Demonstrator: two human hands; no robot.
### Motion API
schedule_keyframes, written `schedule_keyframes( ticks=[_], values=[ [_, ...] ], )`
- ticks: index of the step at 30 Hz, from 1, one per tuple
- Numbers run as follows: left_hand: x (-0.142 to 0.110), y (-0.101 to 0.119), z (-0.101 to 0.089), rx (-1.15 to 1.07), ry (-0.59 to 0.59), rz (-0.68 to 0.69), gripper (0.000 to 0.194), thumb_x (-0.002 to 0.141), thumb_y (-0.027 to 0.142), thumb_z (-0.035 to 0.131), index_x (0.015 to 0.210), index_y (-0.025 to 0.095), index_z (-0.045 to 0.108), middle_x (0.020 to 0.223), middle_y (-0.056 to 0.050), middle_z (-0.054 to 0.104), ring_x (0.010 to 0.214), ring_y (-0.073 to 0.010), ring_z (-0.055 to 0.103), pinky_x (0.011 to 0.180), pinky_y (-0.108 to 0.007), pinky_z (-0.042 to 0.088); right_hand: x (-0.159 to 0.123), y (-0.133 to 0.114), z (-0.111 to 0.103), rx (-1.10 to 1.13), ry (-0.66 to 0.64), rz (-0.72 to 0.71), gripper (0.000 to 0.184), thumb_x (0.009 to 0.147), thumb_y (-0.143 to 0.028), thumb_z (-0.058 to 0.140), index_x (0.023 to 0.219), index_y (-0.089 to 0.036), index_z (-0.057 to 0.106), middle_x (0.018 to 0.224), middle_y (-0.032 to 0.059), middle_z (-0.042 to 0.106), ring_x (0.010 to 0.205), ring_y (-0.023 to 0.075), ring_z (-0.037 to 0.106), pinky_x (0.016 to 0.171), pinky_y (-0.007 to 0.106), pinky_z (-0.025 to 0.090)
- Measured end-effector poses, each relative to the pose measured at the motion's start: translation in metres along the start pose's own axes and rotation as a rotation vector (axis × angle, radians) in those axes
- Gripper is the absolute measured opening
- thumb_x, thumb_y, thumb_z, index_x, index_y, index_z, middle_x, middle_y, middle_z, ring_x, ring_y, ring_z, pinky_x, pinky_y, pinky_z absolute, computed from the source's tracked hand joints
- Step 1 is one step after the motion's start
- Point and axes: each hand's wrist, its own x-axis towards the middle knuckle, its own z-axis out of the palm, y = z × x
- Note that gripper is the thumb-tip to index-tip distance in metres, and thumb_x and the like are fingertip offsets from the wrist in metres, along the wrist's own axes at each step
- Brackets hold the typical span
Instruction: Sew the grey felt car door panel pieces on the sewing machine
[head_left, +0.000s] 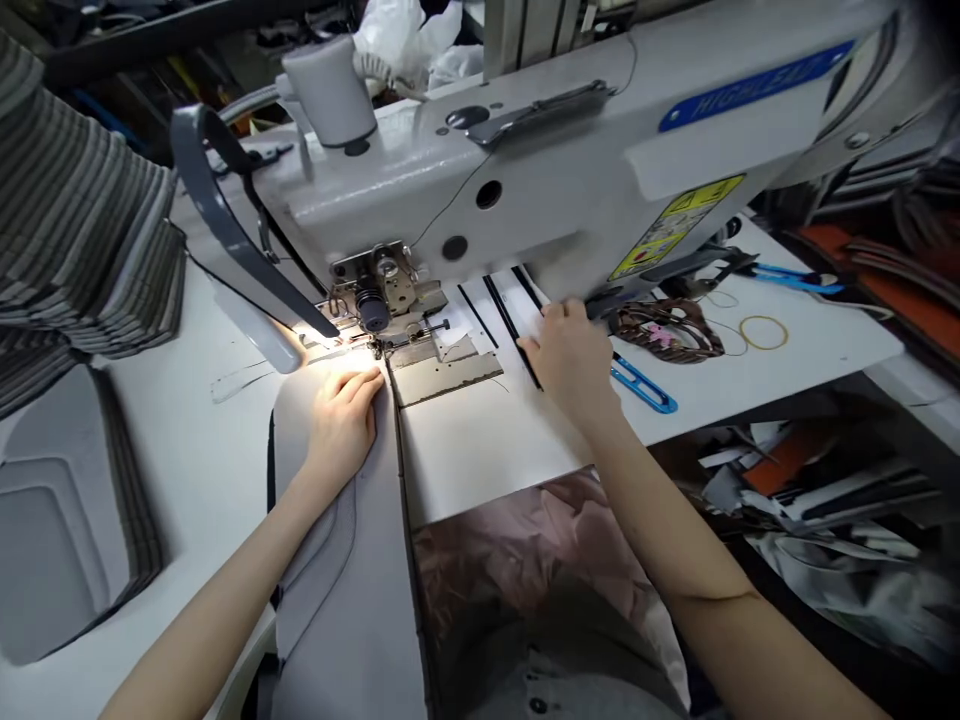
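My left hand point(343, 425) lies flat on a grey fabric panel point(337, 590), pressing it down just in front of the presser foot point(379, 347) of an industrial sewing machine point(480, 180). A bright work light falls on my fingers. My right hand point(570, 360) sits farther right on the white sewing table point(480, 450), its fingertips curled over a white strip with black edges point(510, 320). The strip runs back under the machine arm. The needle area is partly hidden by the presser foot and a grey lamp arm point(240, 230).
Striped grey panels point(82, 200) are stacked at far left, beside a stack of cut grey pieces point(60, 530). Right of the machine lie blue-handled snips point(795, 280), a blue plastic tool point(645, 390), tangled brown cords point(667, 330) and a rubber band point(763, 333). Pink fabric point(525, 560) hangs below the table edge.
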Motion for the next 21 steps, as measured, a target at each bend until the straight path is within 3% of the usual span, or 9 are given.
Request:
schedule_keyframes(
  ticks=[3,6,8,11,12,14,17,19,21],
  values=[
    [0.000,0.001,0.000,0.004,0.016,0.009,0.037,0.093,0.012,0.037,0.112,0.020,0.068,0.122,-0.008,0.071,0.110,-0.0268,0.062,0.102,-0.049,0.050,0.008,0.018,-0.003,0.008,-0.089,0.074,0.018,0.087,-0.030,0.066,0.083,-0.012,0.064,0.080,0.0143,0.068,0.066,0.0224,0.062,0.061,0.032,0.044],
    [-0.001,0.002,0.001,-0.008,0.024,-0.011,0.036,0.093,0.011,0.038,0.113,0.019,0.068,0.123,-0.009,0.071,0.110,-0.0264,0.061,0.102,-0.048,0.050,0.012,0.009,-0.017,0.206,-0.152,0.145,0.019,0.086,-0.027,0.066,0.072,-0.017,0.060,0.072,0.0102,0.068,0.066,0.0222,0.063,0.065,0.035,0.048],
    [-0.003,0.003,0.002,-0.014,0.019,-0.021,0.036,0.093,0.010,0.038,0.114,0.017,0.067,0.124,-0.010,0.070,0.113,-0.0269,0.059,0.102,-0.047,0.049,0.007,-0.008,-0.028,0.567,-0.282,0.200,0.027,0.086,-0.037,0.067,0.069,-0.019,0.056,0.063,0.0044,0.065,0.059,0.0187,0.062,0.060,0.032,0.050],
    [-0.006,0.004,0.003,-0.010,0.011,-0.033,0.037,0.092,0.009,0.039,0.116,0.017,0.066,0.127,-0.011,0.068,0.115,-0.0271,0.058,0.103,-0.047,0.048,-0.015,-0.046,-0.035,1.183,-0.669,0.231,0.036,0.082,-0.053,0.069,0.076,-0.019,0.059,0.060,0.0006,0.066,0.054,0.0178,0.066,0.055,0.030,0.055],
    [-0.006,0.004,0.004,-0.007,0.019,-0.036,0.037,0.092,0.008,0.039,0.116,0.017,0.065,0.128,-0.011,0.067,0.115,-0.0272,0.058,0.102,-0.047,0.048,-0.025,-0.059,-0.034,1.307,-0.729,0.226,0.036,0.083,-0.054,0.068,0.079,-0.018,0.063,0.064,0.0021,0.070,0.059,0.0194,0.070,0.058,0.032,0.058],
    [-0.007,0.004,0.005,0.000,0.062,-0.040,0.035,0.091,0.007,0.041,0.114,0.018,0.064,0.125,-0.011,0.067,0.113,-0.0273,0.058,0.098,-0.046,0.049,-0.045,-0.083,-0.026,1.393,-0.596,0.157,0.035,0.089,-0.051,0.063,0.084,-0.017,0.069,0.078,0.0070,0.076,0.075,0.0225,0.075,0.071,0.036,0.062],
    [-0.009,0.005,0.006,-0.024,0.170,-0.084,0.026,0.090,0.007,0.042,0.105,0.018,0.060,0.109,-0.012,0.067,0.102,-0.0255,0.061,0.090,-0.042,0.051,-0.061,-0.103,-0.006,1.219,-0.234,-0.149,0.028,0.098,-0.037,0.051,0.092,-0.020,0.073,0.109,0.0098,0.076,0.101,0.0229,0.073,0.086,0.037,0.060],
    [-0.010,0.005,0.006,-0.067,0.249,-0.146,0.019,0.091,0.009,0.044,0.102,0.018,0.057,0.101,-0.011,0.066,0.094,-0.0238,0.062,0.084,-0.039,0.052,-0.061,-0.108,0.007,0.973,-0.170,-0.375,0.026,0.101,-0.026,0.045,0.099,-0.021,0.071,0.124,0.0093,0.072,0.109,0.0217,0.070,0.087,0.034,0.059],
    [-0.011,0.005,0.004,-0.119,0.281,-0.159,0.019,0.092,0.010,0.044,0.103,0.018,0.056,0.104,-0.010,0.067,0.096,-0.0234,0.063,0.084,-0.038,0.053,-0.056,-0.111,0.016,0.712,-0.165,-0.526,0.029,0.101,-0.016,0.041,0.098,-0.019,0.070,0.123,0.0101,0.072,0.108,0.0206,0.070,0.085,0.031,0.059]
  ],
)
